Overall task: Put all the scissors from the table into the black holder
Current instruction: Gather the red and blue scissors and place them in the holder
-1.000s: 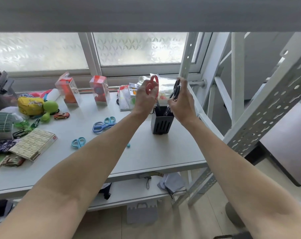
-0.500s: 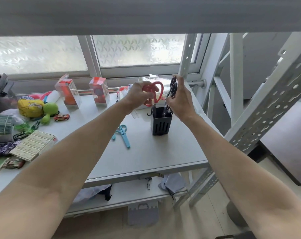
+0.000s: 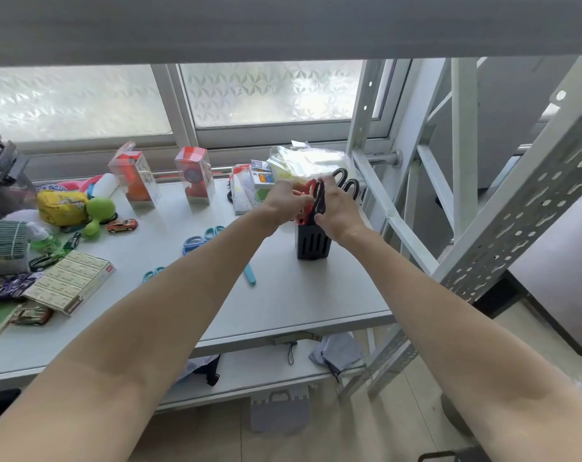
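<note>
Head view: two scissors seated, three left on table

Head view, items listed largest first.

Table [image 3: 316,295]: pale grey, set under a frosted window; bears everything below.

Left hand [image 3: 284,203]: fingers curled round the red scissors [image 3: 308,201] at the handle. Half a second ago the red handles stood clear above the holder; now they sit low, blades gone into a slot.

Right hand [image 3: 338,211]: fingers pinch the black scissors [image 3: 319,198] by the handle loop, at the holder's top. These too have dropped lower than before. A second black pair [image 3: 346,183] stands behind, handles up, apparently in the holder already.

Card box [image 3: 71,281]: flat, tan, near the left front edge.

Holder [image 3: 313,243]: black, slotted, upright, right of centre on the table, just beneath both hands.

Blue scissors [image 3: 199,238]: flat on the table, left of the holder, partly behind the left forearm.

Teal scissors [image 3: 153,273]: small, nearer the front, also partly hidden.

Light blue scissors [image 3: 249,275]: only a tip shows below the left forearm.

Toy car [image 3: 122,225]: red, among the toys at left.

Judgement: both held pairs look nearly home, so release is due. Three pairs remain loose on the table; the task is roughly half done.
</note>
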### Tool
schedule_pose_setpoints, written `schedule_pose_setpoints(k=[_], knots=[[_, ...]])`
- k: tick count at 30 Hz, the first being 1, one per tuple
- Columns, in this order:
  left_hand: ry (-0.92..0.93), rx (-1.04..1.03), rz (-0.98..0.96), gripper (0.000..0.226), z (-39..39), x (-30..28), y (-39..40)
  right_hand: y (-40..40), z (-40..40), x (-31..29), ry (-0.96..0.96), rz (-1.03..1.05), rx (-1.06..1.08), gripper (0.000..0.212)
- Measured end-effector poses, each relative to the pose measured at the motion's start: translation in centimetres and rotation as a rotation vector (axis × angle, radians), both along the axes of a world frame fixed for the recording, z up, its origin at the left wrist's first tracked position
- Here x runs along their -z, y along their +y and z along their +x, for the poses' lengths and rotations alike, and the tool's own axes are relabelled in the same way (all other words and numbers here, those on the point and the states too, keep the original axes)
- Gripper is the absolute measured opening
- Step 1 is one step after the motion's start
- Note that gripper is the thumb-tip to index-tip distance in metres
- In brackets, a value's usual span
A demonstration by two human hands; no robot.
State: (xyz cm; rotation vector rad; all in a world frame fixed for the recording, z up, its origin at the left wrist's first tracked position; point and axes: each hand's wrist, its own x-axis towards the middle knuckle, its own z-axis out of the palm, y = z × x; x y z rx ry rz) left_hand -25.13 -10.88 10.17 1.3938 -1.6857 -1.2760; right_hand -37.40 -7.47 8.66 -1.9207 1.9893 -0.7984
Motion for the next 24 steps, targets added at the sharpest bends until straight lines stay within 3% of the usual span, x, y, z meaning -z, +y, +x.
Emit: schedule_pose_setpoints(k=[6, 13, 18, 21, 24], knots=[[0.014, 0.033, 0.01, 0.02, 1.3, -0.1, 0.3, 0.2, 0.2, -0.9, 0.073, 0.035, 0.013, 0.077], [0.025, -0.028, 0.031, 0.045, 1.0, 0.3, 0.9, 0.9, 0.1, -2.0, 0.189, 0.015, -0.001, 0.056], [0.051, -0.056, 0.06, 0.046, 0.5, 0.2, 1.1, 1.0, 0.2, -2.1, 0.141, 0.012, 0.019, 0.053], [-0.058, -0.068, -0.013, 0.053, 0.9, 0.5, 1.0, 1.0, 0.0, -2.4, 0.115, -0.036, 0.022, 0.042], [-0.02, -0.051, 0.033, 0.053, 1.3, 0.7, 1.3, 1.0, 0.0, -2.4, 0.144, -0.022, -0.021, 0.032]])
